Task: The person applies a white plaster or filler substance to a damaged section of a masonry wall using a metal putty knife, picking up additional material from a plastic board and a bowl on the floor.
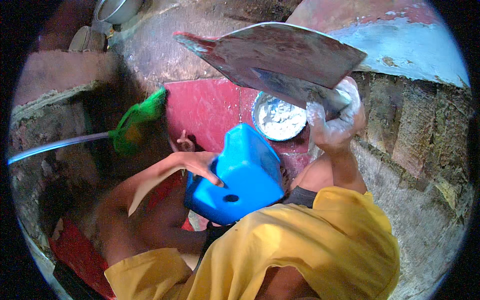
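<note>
My right hand (337, 117), smeared with white, is closed around the lower right part of a large dark reddish-brown panel (280, 50). The panel is raised and tilted, with a pointed red corner at its left. Just below it stands a round blue-rimmed tub (280, 118) of lumpy white paste, partly covered by the panel. My left hand (202, 166) grips the left edge of a blue plastic stool (240, 182), thumb lying along its surface. The stool is tilted in front of my body and has a dark round hole.
Red tiles (205, 107) lie under the tub. On the left is a green broom (137, 120) with a pale handle. A rough wooden plank wall (415, 125) stands at the right, below a light blue ledge (405, 45). Far left sits a metal basin (118, 10).
</note>
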Tool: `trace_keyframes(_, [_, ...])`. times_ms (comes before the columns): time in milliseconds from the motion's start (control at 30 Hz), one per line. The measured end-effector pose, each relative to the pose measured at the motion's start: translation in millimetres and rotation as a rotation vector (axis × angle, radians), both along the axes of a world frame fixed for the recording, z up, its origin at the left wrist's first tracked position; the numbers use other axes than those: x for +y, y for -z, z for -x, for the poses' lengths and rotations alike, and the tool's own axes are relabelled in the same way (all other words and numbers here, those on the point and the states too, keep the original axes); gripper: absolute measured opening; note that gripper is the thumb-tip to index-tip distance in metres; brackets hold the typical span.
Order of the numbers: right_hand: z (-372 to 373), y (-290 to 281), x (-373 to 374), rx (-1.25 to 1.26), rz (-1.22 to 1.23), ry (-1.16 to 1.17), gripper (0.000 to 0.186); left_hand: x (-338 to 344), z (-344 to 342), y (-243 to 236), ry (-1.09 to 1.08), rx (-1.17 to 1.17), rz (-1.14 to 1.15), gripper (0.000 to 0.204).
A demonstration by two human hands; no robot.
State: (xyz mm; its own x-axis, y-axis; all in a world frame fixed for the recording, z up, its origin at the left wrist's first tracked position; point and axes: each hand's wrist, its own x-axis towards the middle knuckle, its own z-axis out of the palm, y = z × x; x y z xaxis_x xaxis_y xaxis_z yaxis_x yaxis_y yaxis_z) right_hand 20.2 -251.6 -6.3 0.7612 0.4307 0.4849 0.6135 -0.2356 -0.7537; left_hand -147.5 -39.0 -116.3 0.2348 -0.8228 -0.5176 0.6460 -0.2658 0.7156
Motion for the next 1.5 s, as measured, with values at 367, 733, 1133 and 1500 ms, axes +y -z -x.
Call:
trace_keyframes(367, [5, 21, 3, 0.195, 0.168, 0.042, 0.032, -59, 15, 91, 0.552, 0.312, -0.147, 0.094])
trace_keyframes(733, [9, -3, 8, 0.413, 0.054, -0.143, 0.023, -70, 87, 125, 0.647, 0.360, -0.494, 0.082])
trace_keyframes(1133, [5, -2, 0, 0.403, 0.158, -0.187, 0.030, -101, 52, 119, 0.130, 0.094, -0.695, 0.078])
trace_keyframes(1500, [27, -14, -11, 0.355, 0.159, -0.032, 0.031, -123, 39, 86, -0.715, 0.049, -0.501, 0.075])
